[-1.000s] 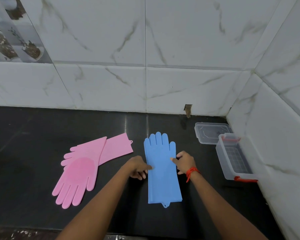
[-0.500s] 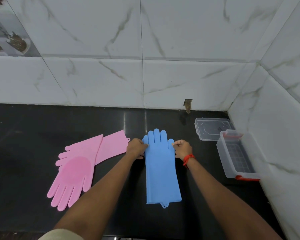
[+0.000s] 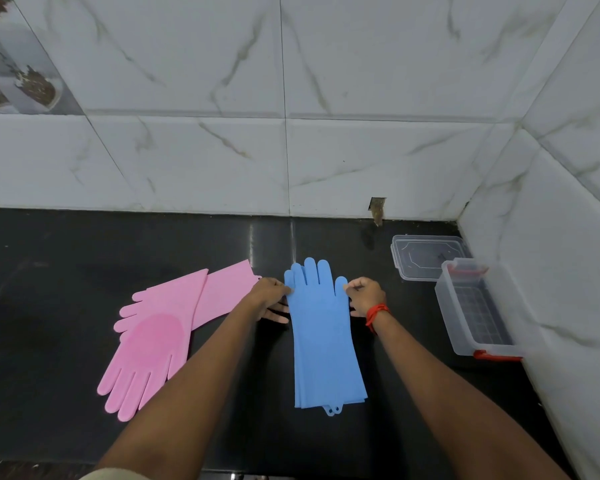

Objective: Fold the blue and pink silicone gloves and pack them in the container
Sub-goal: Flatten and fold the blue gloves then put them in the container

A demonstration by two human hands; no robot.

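Note:
The blue gloves [image 3: 324, 337] lie stacked flat on the black counter, fingers pointing to the wall, cuffs toward me. My left hand [image 3: 269, 299] pinches their left edge just below the fingers. My right hand [image 3: 364, 299], with a red thread on the wrist, pinches the right edge at the thumb. Two pink gloves [image 3: 160, 334] lie overlapping to the left, one with its fingers toward me. The clear container [image 3: 445, 306] with red latches stands open at the right, against the side wall.
The container's clear lid [image 3: 426, 256] lies flat behind it, near the back wall. White marble-look tiles close off the back and the right side. The counter's front edge runs along the bottom of the view.
Both hands have slid from the middle of the blue gloves up to the finger end and now pinch the edges there. The gloves lie as before.

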